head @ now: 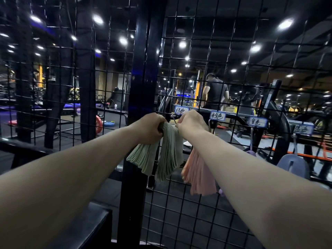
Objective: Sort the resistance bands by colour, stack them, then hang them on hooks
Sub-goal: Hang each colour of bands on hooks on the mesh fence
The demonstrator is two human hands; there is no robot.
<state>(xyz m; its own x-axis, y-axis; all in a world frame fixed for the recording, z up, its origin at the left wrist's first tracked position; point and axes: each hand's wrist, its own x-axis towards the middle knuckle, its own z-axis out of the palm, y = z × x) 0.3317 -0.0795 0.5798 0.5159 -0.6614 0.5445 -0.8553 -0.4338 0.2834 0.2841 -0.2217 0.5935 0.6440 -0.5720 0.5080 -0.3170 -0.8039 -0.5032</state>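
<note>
A thick bunch of pale green resistance bands [168, 155] hangs folded over in front of a black wire grid panel [197, 203]. My left hand [150, 127] grips the top of the bunch at its fold. My right hand [190, 123] pinches the same fold from the right, close to a thin metal hook [174, 119] under the first white label [181, 110]. A bunch of pink bands [199, 175] hangs just right of the green ones, partly hidden behind my right forearm. Its hook is hidden.
More handwritten labels [217, 116] run to the right along the grid, each above a hook. A purple band [251, 153] hangs further right. A thick black post [142, 87] stands left of the hooks. Behind the grid is a gym with a person [214, 92] and machines.
</note>
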